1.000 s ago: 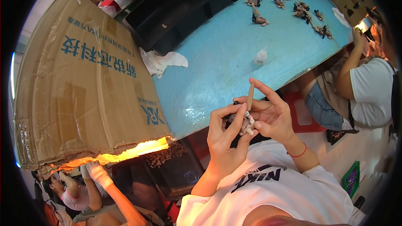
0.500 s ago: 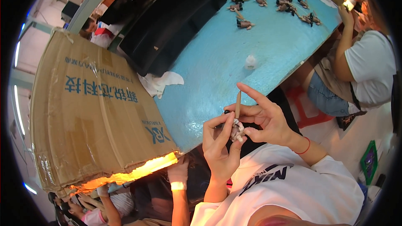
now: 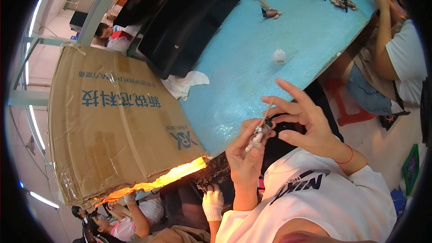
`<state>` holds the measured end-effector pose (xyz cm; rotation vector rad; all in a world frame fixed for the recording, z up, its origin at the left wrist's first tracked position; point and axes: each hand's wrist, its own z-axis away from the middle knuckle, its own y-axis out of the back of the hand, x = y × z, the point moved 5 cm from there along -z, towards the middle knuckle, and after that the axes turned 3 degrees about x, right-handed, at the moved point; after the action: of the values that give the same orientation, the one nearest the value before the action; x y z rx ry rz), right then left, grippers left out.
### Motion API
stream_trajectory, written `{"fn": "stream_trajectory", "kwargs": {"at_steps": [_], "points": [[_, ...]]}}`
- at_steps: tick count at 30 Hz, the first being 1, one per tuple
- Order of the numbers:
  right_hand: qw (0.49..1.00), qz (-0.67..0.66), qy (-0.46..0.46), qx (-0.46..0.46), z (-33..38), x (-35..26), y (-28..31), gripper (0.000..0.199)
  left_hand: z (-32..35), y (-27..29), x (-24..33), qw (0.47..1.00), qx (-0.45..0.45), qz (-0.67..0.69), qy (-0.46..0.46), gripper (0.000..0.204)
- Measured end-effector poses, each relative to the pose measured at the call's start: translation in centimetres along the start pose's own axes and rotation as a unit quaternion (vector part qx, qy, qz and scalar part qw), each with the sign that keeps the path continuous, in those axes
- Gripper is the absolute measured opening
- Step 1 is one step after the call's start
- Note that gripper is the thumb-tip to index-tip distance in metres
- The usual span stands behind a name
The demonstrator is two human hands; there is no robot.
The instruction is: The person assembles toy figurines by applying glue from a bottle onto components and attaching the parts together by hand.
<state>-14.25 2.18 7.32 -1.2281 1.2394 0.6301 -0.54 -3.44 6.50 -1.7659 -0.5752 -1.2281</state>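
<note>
A small figurine [image 3: 258, 138], pale and brown with a black part near its top, is held in my left hand [image 3: 245, 159], thumb and fingers closed round it. A thin light-brown stick [image 3: 268, 111] rises from the figurine's upper end. Close by on the right, my right hand [image 3: 310, 126] is open, its index finger stretched out and its thumb apart from the other fingers. The middle fingertip is near the stick's tip; whether they touch I cannot tell.
Several similar figurines [image 3: 271, 13] lie on the blue table [image 3: 234, 72]. A small white bottle [image 3: 279, 56], white cloth [image 3: 185, 84] and black tray [image 3: 198, 22] are there too. A large cardboard box [image 3: 121, 121] stands left. A co-worker's gloved hand [image 3: 213, 202] is below; another person [image 3: 389, 58] sits right.
My right hand has opened and drawn away from the figurine. The figurine, still in my left hand, has turned, and its black part now faces right. The whole view has shifted slightly.
</note>
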Motion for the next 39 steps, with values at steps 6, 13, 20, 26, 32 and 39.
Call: {"fn": "stream_trajectory", "kwargs": {"at_steps": [6,13,20,26,32,39], "points": [[0.996,0.075,0.049,-0.018,0.5,-0.9,0.3,0.085,0.3,-0.1,-2.2,0.933,-0.086,0.322,0.136,0.069],[0.989,0.109,0.088,-0.051,0.9,-1.1,-0.2,0.082,0.5,-0.8,-3.4,0.854,-0.137,0.467,0.184,0.065],[0.987,0.125,0.09,-0.052,0.6,-1.0,-0.1,0.077,0.6,-0.6,-4.0,0.849,-0.084,0.462,0.241,0.047],[0.986,0.133,0.091,-0.048,0.5,-0.8,0.0,0.073,0.3,-0.9,-3.8,0.815,-0.085,0.509,0.264,0.032],[0.984,0.145,0.092,-0.043,0.5,-0.5,0.2,0.066,0.3,-0.7,-4.1,0.795,-0.095,0.538,0.265,0.03],[0.976,0.178,0.115,-0.036,0.4,-0.9,0.2,0.059,0.3,-0.9,-4.1,0.767,-0.086,0.574,0.274,0.032]]}}
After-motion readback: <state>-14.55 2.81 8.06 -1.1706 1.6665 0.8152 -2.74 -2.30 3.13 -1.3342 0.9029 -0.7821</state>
